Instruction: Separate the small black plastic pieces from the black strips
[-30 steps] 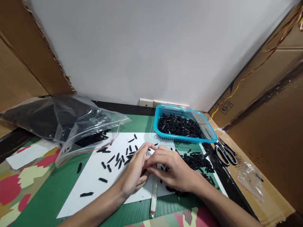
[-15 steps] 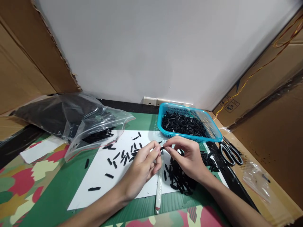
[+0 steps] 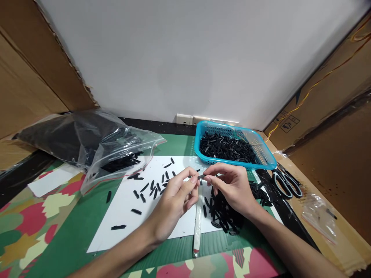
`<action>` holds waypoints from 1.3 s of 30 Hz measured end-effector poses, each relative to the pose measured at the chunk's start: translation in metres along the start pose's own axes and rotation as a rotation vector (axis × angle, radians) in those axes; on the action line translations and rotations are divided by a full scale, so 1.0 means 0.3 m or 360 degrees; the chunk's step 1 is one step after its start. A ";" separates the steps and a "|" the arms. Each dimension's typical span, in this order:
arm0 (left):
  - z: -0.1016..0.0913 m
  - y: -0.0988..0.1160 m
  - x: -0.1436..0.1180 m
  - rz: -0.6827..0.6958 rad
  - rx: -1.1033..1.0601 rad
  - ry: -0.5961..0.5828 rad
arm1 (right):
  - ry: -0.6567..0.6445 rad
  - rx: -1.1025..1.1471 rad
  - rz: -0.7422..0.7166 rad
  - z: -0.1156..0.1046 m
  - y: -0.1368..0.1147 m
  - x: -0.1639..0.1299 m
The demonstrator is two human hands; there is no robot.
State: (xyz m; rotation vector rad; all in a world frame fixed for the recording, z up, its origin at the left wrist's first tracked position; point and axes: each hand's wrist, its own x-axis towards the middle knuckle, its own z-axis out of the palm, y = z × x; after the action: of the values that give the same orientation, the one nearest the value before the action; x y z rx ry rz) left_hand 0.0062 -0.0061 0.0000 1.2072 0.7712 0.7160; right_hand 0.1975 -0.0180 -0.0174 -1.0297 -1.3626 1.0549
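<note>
Cardboard panels stand at the far left, behind a clear plastic bag (image 3: 87, 144) that lies on its side, filled with dark parts, its mouth facing the work area. A small white card (image 3: 50, 180) lies in front of the bag on the green patterned mat (image 3: 72, 227). A white paper sheet (image 3: 124, 216) is spread over the mat in the middle, with loose black pieces (image 3: 150, 187) scattered across its upper half and two more lying apart nearer the sheet's lower left.

The left hand (image 3: 176, 200) is raised just above the sheet, thumb and forefinger closed together on one end of a small black piece (image 3: 201, 177); the remaining fingers are curled in. The right hand (image 3: 232, 187) meets it from the other side, thumb and forefinger pinched on the opposite end of the same piece. The piece is therefore held between both hands, clear of the paper, just in front of the basket.

A thin white tool (image 3: 198, 224) lies on the sheet below the hands, its lower end reaching past the sheet's edge onto the mat. A pile of black pieces (image 3: 223, 212) lies under and beside the right hand. A blue basket (image 3: 269, 160) stands behind the hands near the wall, holding many more black pieces. Scissors (image 3: 285, 183) lie right of the basket, and a small clear bag (image 3: 320, 216) lies on the cardboard at the far right.
</note>
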 end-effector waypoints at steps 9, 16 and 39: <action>-0.009 -0.010 0.004 0.0047 0.0010 0.0027 | 0.0012 -0.0254 -0.0106 -0.001 -0.003 0.004; -0.012 -0.012 0.005 0.0051 -0.0015 0.0024 | 0.0019 -0.0387 -0.0303 0.000 -0.012 0.003; 0.014 0.006 -0.023 0.0196 0.0198 0.0114 | -0.0164 0.0293 0.0084 0.012 -0.035 -0.017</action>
State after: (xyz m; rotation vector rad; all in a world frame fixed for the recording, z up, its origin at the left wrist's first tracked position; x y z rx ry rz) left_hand 0.0057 -0.0137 0.0035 1.3564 0.8156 0.8258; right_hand 0.1941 -0.0256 -0.0084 -0.8892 -1.2989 1.2628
